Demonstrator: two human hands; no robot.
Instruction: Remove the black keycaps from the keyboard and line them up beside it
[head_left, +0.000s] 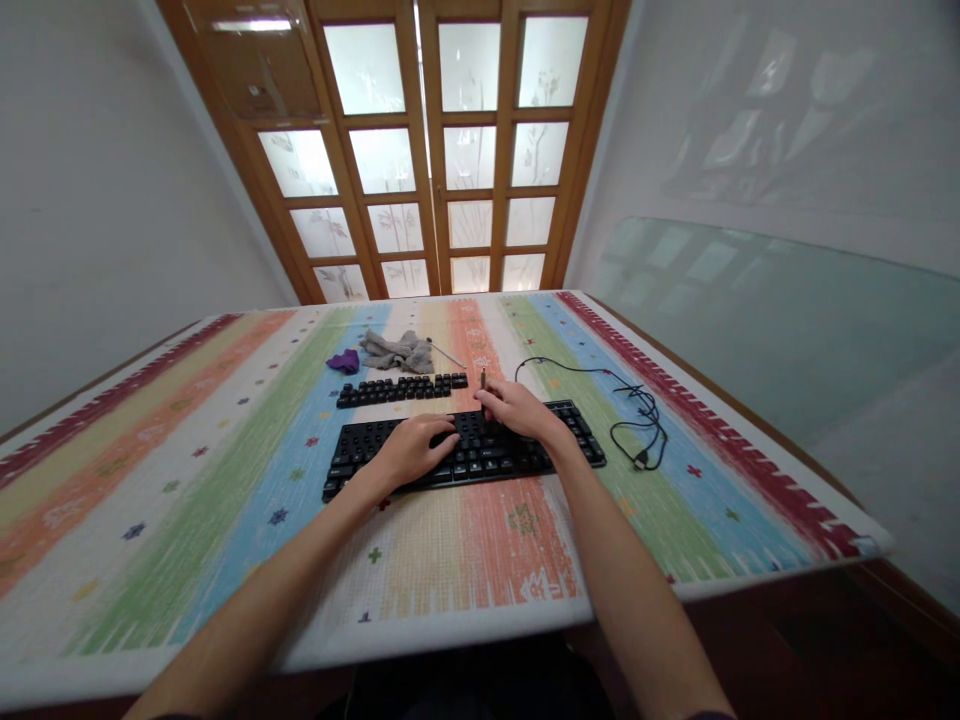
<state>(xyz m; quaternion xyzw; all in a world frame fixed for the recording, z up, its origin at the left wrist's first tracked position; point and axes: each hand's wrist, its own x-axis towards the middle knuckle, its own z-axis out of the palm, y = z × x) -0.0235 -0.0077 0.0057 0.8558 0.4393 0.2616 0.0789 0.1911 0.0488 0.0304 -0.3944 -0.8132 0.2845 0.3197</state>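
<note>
A black keyboard [480,466] lies on the cloth in front of me, with keycaps off across its upper left part and keys still fitted along the front and right. My left hand [417,446] rests palm down on its middle, thumb apart from the fingers, holding nothing. Pinched in my right hand [516,408] is a slim dark tool [483,378], held upright over the keyboard's upper right; its lower end is hidden, and I cannot make out its kind. Behind the keyboard, loose black keycaps [401,389] stand in rows.
A grey cloth [397,352] and a small purple cloth [343,362] lie crumpled behind the keycaps. A thin light rod [448,353] is beside them. The black cable [641,410] is looped at the right. A striped tablecloth [247,450] covers the table.
</note>
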